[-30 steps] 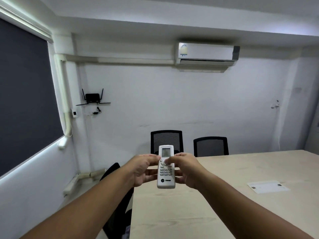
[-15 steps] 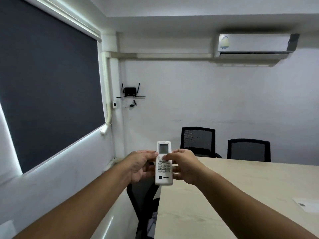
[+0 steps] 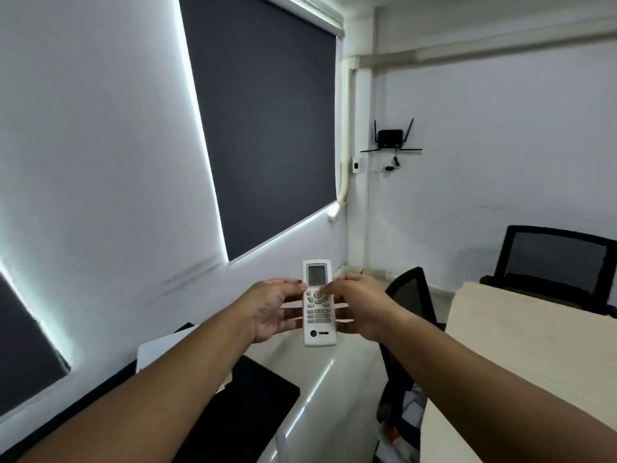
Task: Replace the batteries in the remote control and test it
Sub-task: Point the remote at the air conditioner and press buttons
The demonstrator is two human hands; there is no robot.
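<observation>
I hold a white remote control [image 3: 319, 324] upright at arm's length, its grey screen at the top and its buttons facing me. My left hand [image 3: 270, 309] grips its left edge, fingers behind the body. My right hand [image 3: 362, 304] grips the right edge, and its thumb rests on the round buttons just below the screen. The screen looks blank grey. The remote's back is hidden.
A pale wooden table [image 3: 521, 355] lies at the right with black mesh chairs [image 3: 554, 262] behind and beside it. Dark roller blinds [image 3: 267, 121] cover the windows on the left wall. A black router [image 3: 391, 137] hangs on the far wall. A black surface [image 3: 253, 406] with white paper sits below my left arm.
My view has swung left: the air conditioner on the wall has left the frame and the window wall now fills it. Both hands keep hold of the remote, thumb still on the buttons.
</observation>
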